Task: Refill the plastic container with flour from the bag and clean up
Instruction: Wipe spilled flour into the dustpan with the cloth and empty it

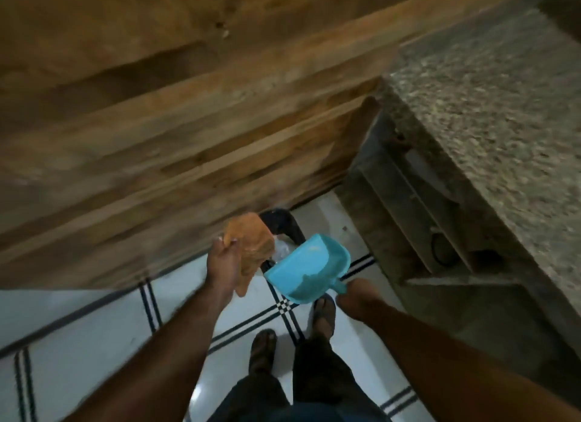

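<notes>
Closest to the body, both forearms were stretched out over the tiled floor (pixel 94 321), sandalled feet planted right below them. At the end of the right arm, the right hand (pixel 353 291) was wrapped round the short handle of a turquoise dustpan (pixel 306 269), which was held tipped, with pale residue seen along its edges, probably flour. The pan's long axis ran from that hand up and leftward, mouth pointing away. Just left of it, an orange cloth (pixel 251 248) was gripped in the left hand (pixel 223 261), hanging bunched. Right past the pan's far lip, a dark bin (pixel 284 225) was spotted on the floor, partly hidden, so the dump looked like a short forward tilt by the right hand. Flour bag and plastic container weren't seen anywhere. Farther out, a wooden door (pixel 157 123) and granite counter (pixel 503 107) were blurred.
</notes>
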`<state>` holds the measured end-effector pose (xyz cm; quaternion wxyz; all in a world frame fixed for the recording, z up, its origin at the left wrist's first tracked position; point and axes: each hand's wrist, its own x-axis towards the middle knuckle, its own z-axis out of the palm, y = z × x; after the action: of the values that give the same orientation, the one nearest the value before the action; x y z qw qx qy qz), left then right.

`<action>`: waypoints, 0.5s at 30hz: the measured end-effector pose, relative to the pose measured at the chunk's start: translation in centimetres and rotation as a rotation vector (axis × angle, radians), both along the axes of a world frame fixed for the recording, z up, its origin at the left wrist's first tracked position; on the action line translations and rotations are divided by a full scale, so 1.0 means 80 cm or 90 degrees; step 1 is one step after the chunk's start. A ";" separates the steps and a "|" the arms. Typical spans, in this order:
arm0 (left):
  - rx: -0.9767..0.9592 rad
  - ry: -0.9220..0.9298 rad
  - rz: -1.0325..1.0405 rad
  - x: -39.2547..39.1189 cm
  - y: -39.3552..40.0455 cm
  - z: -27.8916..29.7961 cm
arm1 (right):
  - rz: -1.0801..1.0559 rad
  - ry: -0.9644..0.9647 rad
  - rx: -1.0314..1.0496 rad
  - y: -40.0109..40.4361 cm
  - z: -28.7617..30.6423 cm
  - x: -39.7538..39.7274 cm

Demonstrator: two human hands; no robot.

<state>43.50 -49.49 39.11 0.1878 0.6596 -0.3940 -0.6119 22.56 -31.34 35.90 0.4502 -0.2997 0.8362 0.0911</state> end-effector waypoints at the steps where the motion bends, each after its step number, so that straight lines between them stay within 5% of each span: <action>1: -0.002 -0.009 0.012 0.002 -0.003 -0.019 | 0.014 -0.007 0.001 -0.016 -0.022 -0.004; 13: 0.051 -0.031 0.203 0.032 -0.027 -0.230 | 0.012 -0.126 0.113 -0.186 -0.318 -0.016; 15: 0.070 -0.031 0.201 0.039 -0.025 -0.251 | -0.080 -0.132 0.088 -0.203 -0.355 -0.013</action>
<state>46.64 -51.48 19.02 0.2357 0.7371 -0.2555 -0.5795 21.49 -47.57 7.50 0.5584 -0.2229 0.7941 0.0885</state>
